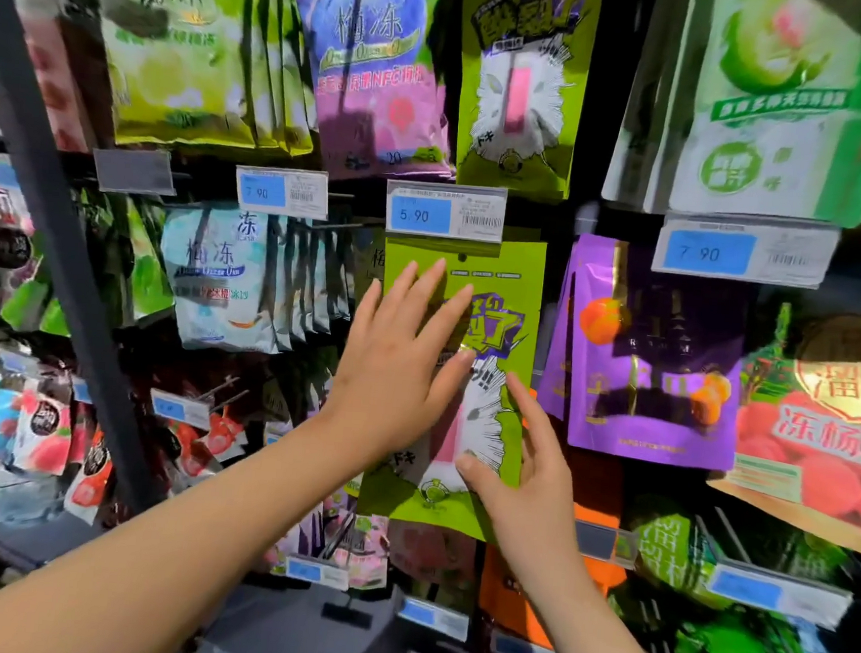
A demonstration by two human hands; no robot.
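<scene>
Green snack pkt (502, 301) hung mid-shelf, just under the 5.90 price tag (445, 216), purple pouch (655, 395) beside it. L hand (394, 370) lay flat on its front, fingers straight, gripping nothing. R hand (524, 488) touched the lower right edge, fingers loosely spread, thumb on front, no clear pinch. Prob. early stage: pkt steadied, not yet taken off.

The green bag (511, 291) is bright green, with purple and yellow letters, a white spiky splash and a pink bar. The top bag (525, 76) has the same colours and pattern. The tag (445, 211) is white with a blue box. The purple bag (655, 385) has a gold stripe and orange fruit. The red bag (821, 439) shows red berries. The blue bag (215, 283) is pale blue and white. The lime bag (177, 48) is light green. The post (63, 256) is dark grey.
</scene>
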